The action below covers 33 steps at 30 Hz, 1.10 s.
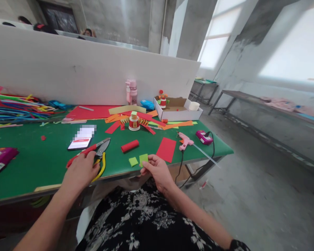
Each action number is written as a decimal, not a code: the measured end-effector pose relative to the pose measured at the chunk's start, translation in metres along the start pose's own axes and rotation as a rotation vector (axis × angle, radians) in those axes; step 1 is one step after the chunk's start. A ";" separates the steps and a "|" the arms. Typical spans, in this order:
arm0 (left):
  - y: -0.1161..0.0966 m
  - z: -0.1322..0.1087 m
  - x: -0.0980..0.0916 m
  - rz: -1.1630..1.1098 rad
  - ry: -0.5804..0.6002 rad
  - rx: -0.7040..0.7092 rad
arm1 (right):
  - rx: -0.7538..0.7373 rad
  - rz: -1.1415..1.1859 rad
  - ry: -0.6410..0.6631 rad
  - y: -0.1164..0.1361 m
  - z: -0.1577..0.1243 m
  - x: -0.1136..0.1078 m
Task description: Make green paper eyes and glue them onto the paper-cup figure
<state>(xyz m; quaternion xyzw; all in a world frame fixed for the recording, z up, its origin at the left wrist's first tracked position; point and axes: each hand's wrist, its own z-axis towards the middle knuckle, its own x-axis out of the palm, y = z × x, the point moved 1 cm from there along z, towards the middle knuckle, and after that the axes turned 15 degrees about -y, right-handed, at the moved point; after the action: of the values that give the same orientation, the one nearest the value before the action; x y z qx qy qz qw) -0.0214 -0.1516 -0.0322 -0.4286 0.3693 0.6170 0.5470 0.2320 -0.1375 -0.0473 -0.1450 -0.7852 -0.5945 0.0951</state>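
Observation:
My right hand [158, 170] pinches a small light green paper square [143, 159] between thumb and fingers at the table's front edge. Another small green paper piece [133, 161] lies just left of it. My left hand [81, 169] rests on the table with its fingers curled over one handle of the yellow-handled scissors [103, 165], whose blades point away from me. Beside them, partly under that hand, lies a red-handled tool [87, 150]. A red paper roll [130, 146] and a red paper sheet [166, 150] lie nearby. Farther back stands a red cup figure [134, 124] with folded paper arms.
A pink glue gun [185, 141] with a long glue stick lies at right, near a purple power box [204, 137]. A phone [81, 137] lies left of centre. Coloured strips [21, 108], a pink bottle [132, 92] and an open box [170, 113] stand along the white partition [94, 66].

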 end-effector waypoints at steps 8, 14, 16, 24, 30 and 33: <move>0.003 0.007 -0.020 -0.031 0.091 -0.132 | -0.026 -0.023 -0.015 0.002 0.001 -0.005; 0.018 -0.022 -0.027 -0.282 -0.061 -0.411 | 0.048 0.061 -0.043 0.003 0.002 -0.008; 0.008 -0.040 -0.035 -0.625 -0.210 -0.626 | 0.059 0.078 -0.037 0.003 0.002 -0.006; -0.056 -0.079 -0.024 -1.027 -0.011 -0.404 | 0.033 0.081 -0.008 0.013 -0.002 0.003; -0.078 -0.082 -0.002 -0.865 0.119 -0.037 | 0.005 0.102 -0.041 0.021 -0.004 0.000; -0.089 -0.081 -0.006 -0.816 0.178 -0.007 | 0.006 0.103 -0.048 0.021 -0.006 0.000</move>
<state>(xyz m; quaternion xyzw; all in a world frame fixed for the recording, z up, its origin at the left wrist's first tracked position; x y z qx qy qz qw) 0.0769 -0.2169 -0.0548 -0.5933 0.2127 0.3116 0.7111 0.2388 -0.1378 -0.0266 -0.1993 -0.7806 -0.5826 0.1070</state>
